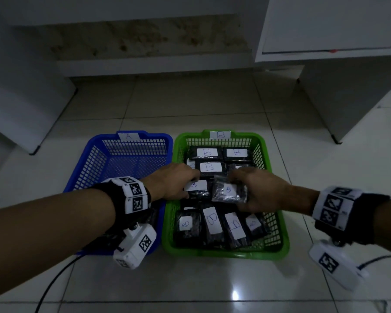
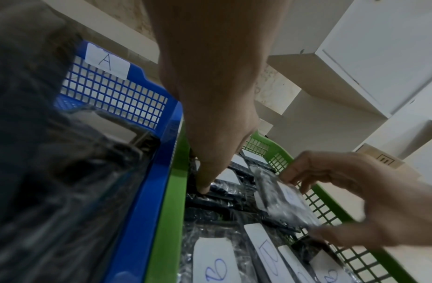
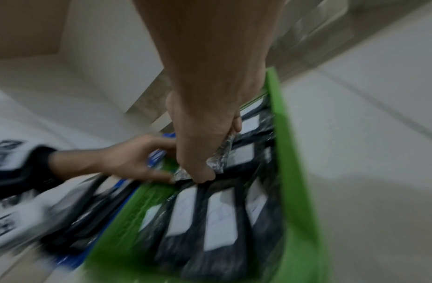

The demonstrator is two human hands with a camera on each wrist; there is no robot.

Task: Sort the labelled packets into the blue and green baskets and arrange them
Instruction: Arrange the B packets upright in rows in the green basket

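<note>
My right hand (image 1: pixel 261 192) pinches a crinkly black packet (image 1: pixel 230 191) with a white "B" label, lifted and tilted over the middle of the green basket (image 1: pixel 278 249); its long axis runs roughly left to right. My left hand (image 1: pixel 172 180) curls its fingers onto another "B" packet (image 1: pixel 196 187) just left of it, lying flat. More B packets fill the basket: far ones lie crosswise, near ones point far-to-near. The blue basket (image 1: pixel 93 159), tagged "A", sits touching on the left, on the tiled floor (image 1: pixel 190 283).
</note>
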